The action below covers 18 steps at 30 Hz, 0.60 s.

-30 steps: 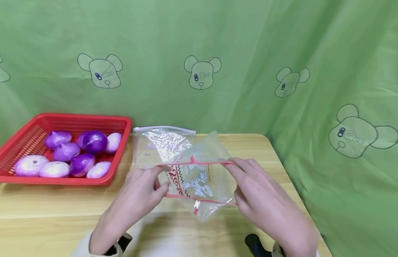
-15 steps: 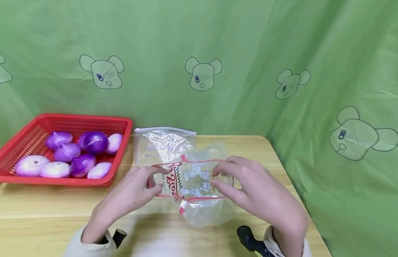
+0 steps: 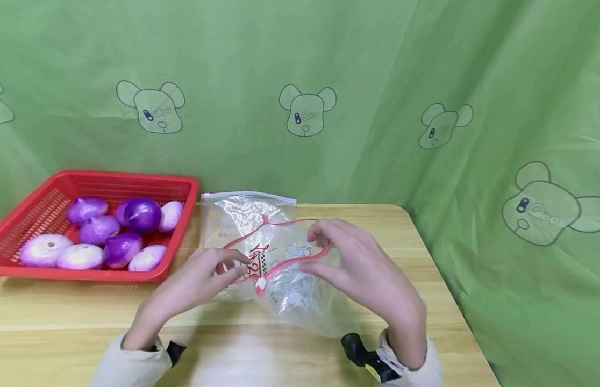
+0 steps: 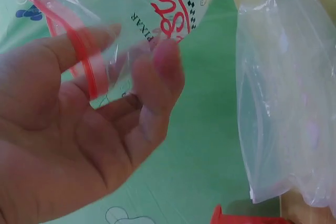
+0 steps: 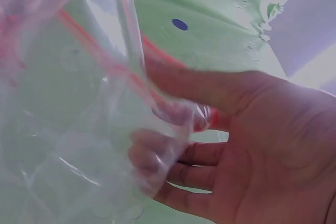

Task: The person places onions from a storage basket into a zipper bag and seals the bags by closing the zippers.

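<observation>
Clear printed zip bag (image 3: 300, 293), red-rimmed, mouth gaping, tilted

L sleeve (image 3: 128, 365), off-wht, loose, abt 7–8 o'clock in head view, w/ stubby blk wrist piece (image 3: 176, 352); R sleeve (image 3: 426, 375) same col., 5 o'clock, crinkled cuff, blk round-ended piece (image 3: 365, 358) w/ yel. strip (image 3: 373, 373).

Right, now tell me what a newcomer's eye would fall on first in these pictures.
Probably the red basket at the left of the table, with its bright purple and white onions. Next, the clear bag near the middle, its red-edged mouth open between the left hand and right hand. Behind it all, the green curtain with outlined cartoon heads fills the background.
</observation>
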Each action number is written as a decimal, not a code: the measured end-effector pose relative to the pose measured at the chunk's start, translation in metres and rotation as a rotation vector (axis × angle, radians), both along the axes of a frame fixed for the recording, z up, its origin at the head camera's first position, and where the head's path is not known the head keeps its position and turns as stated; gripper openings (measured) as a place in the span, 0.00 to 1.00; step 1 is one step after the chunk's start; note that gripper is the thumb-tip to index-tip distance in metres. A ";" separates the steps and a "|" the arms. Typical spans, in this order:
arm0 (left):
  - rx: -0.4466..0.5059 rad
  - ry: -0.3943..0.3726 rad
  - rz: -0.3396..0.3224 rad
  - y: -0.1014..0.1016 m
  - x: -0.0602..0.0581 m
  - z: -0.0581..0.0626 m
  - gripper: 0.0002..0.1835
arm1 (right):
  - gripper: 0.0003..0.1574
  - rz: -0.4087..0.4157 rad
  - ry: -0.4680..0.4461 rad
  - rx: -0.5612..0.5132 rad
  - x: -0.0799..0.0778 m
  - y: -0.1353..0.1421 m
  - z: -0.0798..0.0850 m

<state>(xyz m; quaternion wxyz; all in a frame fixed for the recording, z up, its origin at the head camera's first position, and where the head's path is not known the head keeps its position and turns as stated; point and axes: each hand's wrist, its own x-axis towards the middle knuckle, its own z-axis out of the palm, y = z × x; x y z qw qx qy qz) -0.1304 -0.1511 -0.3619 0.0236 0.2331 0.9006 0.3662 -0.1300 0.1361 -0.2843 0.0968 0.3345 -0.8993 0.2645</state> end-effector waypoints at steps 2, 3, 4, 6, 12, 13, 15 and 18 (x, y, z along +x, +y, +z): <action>0.012 0.044 -0.010 -0.002 -0.001 0.001 0.10 | 0.20 0.002 0.019 0.005 -0.003 -0.005 -0.003; 0.020 0.067 -0.009 -0.003 -0.001 0.002 0.09 | 0.20 0.004 0.027 0.009 -0.004 -0.007 -0.005; 0.030 0.088 -0.006 -0.004 -0.001 0.004 0.09 | 0.21 0.004 0.032 0.013 -0.005 -0.009 -0.006; 0.060 0.124 0.024 -0.008 -0.001 0.008 0.08 | 0.22 0.000 0.046 0.025 -0.007 -0.012 -0.008; 0.152 0.247 0.211 -0.036 -0.001 0.017 0.07 | 0.22 -0.017 0.091 0.050 -0.011 -0.016 -0.011; 0.157 0.280 0.247 -0.041 -0.002 0.017 0.08 | 0.22 -0.020 0.092 0.056 -0.012 -0.016 -0.011; 0.158 0.350 0.317 -0.051 -0.005 0.015 0.09 | 0.22 -0.026 0.084 0.067 -0.013 -0.016 -0.012; 0.143 0.454 0.404 -0.064 -0.014 0.006 0.14 | 0.23 -0.047 0.061 0.082 -0.014 -0.014 -0.013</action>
